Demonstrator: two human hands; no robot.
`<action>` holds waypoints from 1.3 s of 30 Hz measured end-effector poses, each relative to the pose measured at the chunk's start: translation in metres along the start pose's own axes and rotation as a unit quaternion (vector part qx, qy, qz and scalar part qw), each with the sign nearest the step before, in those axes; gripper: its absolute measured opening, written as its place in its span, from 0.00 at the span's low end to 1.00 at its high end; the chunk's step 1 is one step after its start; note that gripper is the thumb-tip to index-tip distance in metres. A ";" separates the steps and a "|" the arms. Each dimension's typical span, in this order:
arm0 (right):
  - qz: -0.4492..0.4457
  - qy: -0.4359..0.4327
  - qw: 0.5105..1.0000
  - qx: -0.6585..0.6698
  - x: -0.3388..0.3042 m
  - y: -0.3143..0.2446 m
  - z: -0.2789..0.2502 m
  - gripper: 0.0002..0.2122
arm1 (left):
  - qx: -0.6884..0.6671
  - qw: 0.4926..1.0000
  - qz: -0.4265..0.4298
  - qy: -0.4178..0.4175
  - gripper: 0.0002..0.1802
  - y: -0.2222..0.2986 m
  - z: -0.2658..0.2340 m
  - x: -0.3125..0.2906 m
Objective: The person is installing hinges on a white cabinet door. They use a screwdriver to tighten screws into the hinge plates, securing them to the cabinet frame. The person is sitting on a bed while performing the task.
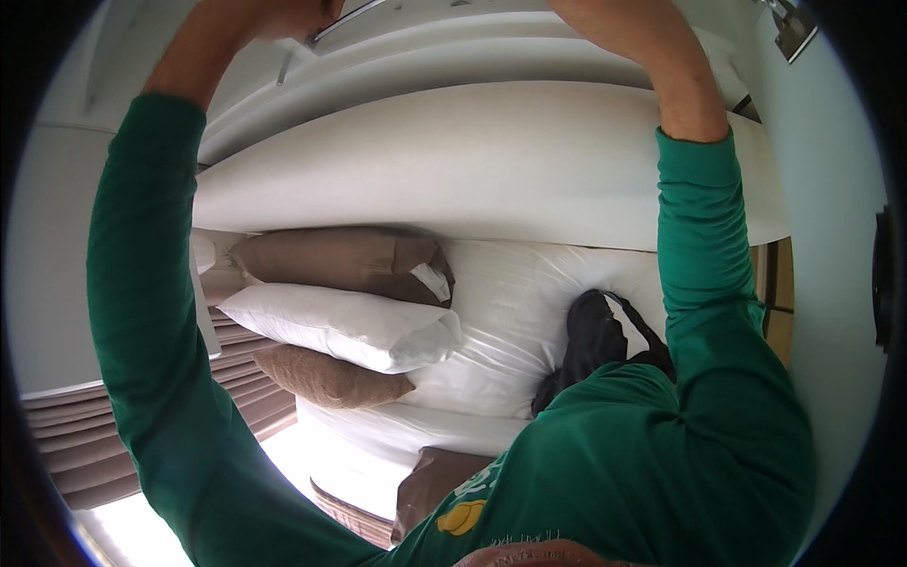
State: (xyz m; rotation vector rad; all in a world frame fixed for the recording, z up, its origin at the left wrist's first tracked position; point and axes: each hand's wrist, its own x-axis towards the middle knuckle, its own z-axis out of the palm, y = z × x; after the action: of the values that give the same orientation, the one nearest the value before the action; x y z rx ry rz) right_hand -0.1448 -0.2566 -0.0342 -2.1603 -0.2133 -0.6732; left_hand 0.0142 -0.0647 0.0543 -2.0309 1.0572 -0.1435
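Note:
Both my arms, in green sleeves, reach up to the upper edge of the picture. My left hand point(276, 17) is partly cut off there; its visible fingers look curled, beside a slim metal bar point(345, 21) with a short pale rod point(284, 68) hanging under it. Whether the fingers grip the bar is hidden. My right hand point(609, 17) shows only its heel and wrist, near a pale surface; its fingers lie outside the picture. Between my arms stretches a long, smooth white panel point(453, 161) with a curved upper edge.
I am over a bed with a white sheet point(501, 312). A brown pillow point(331, 260), a white pillow point(340, 326) and a textured brown cushion point(326, 376) lie at left. Pleated curtains point(71, 435) hang beyond. A metal hinge point(794, 36) sits upper right, by a pale wall point(831, 283).

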 end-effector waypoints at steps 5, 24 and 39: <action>-0.056 -0.027 0.998 -0.011 0.008 0.029 0.014 0.16 | -0.010 0.997 -0.027 -0.068 0.14 0.001 0.004 0.003; -0.139 0.117 0.972 -0.146 -0.003 0.021 0.029 0.14 | 0.005 0.985 0.032 0.171 0.07 -0.002 0.040 0.001; -0.060 0.069 0.974 -0.206 0.001 0.030 0.023 0.13 | 0.071 0.978 -0.027 0.194 0.12 0.009 0.030 0.007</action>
State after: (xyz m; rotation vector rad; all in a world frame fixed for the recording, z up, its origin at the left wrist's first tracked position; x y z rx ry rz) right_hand -0.1234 -0.2582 -0.0653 -2.4946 -0.1375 -1.0057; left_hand 0.0267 -0.0540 0.0265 -1.9452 1.1900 -0.6476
